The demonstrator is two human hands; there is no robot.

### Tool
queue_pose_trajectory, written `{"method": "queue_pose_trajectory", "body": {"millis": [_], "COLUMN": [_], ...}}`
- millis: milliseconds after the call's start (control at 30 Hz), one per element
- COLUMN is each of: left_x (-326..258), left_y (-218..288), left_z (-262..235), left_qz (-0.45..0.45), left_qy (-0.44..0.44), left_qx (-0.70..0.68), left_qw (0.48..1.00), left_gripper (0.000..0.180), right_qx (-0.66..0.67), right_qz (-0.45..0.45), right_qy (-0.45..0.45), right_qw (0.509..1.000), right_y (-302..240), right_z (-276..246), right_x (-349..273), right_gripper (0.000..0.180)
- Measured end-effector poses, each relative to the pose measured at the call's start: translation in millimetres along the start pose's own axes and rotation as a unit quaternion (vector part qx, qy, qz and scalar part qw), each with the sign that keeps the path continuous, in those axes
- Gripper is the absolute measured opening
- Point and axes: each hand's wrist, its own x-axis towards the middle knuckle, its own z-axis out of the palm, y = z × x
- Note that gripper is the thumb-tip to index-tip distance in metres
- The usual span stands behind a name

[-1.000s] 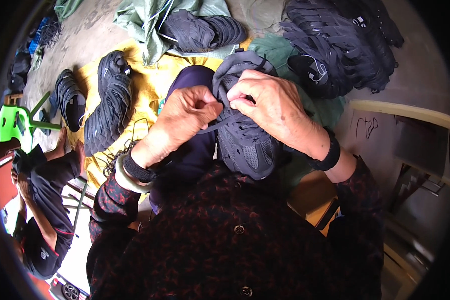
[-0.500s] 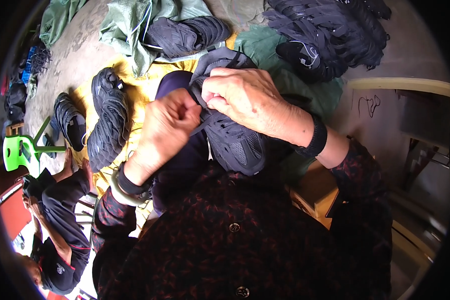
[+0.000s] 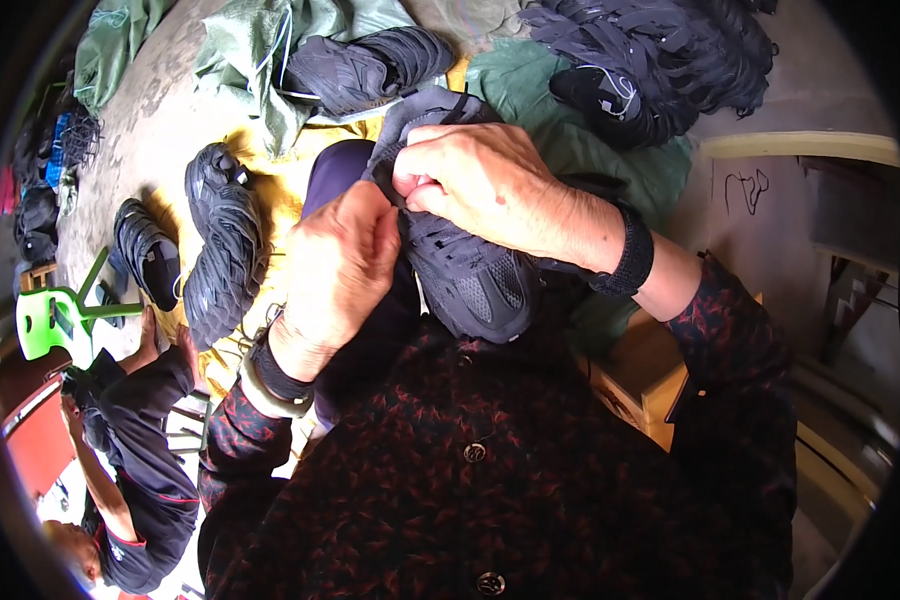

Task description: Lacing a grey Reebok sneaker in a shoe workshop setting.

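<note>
A black sneaker (image 3: 482,292) with mesh panels rests on my lap, its toe pointing toward me. Its grey padded collar (image 3: 435,105) shows beyond my hands. My left hand (image 3: 342,262) is closed in a pinch at the sneaker's left side, beside the lacing. Over the tongue and upper laces, my right hand (image 3: 482,180) is closed too, thumb against the bent fingers. The fingertips of both hands almost meet. Whatever they pinch is dark and hidden by the fingers. Both wrists wear black bands, and a pale bangle circles the left one.
Black sneakers lie in rows on a yellow sheet (image 3: 282,190) at left, and more (image 3: 370,70) lie ahead. A big heap of them (image 3: 670,65) sits on green sacking (image 3: 530,85) at far right. Another person (image 3: 140,480) sits at left by a green stool (image 3: 45,322). A wooden box (image 3: 650,385) stands at right.
My left hand has turned, its knuckles now higher and nearer the right hand. The right hand has moved slightly left. The dark strip seen beside the left fist is now hidden.
</note>
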Motion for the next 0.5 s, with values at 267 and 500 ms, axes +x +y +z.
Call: {"method": "queue_pose_trajectory", "body": {"millis": [267, 500], "left_x": [-2.4, -5.1], "left_y": [-12.9, -10.5], "left_z": [-7.2, -10.8], "left_qz": [-0.297, -0.291], "left_qy": [-0.128, -0.15], "left_qx": [-0.376, -0.405], "left_qw": [0.868, 0.854], "left_gripper": [0.02, 0.017], "right_qx": [-0.015, -0.076], "right_qz": [-0.013, -0.048], "right_qy": [-0.062, -0.036], "right_qw": [0.998, 0.995], "right_y": [-0.6, -1.0], "right_z": [-9.3, -6.5], "right_x": [0.5, -8.0], "right_gripper": [0.01, 0.014]}}
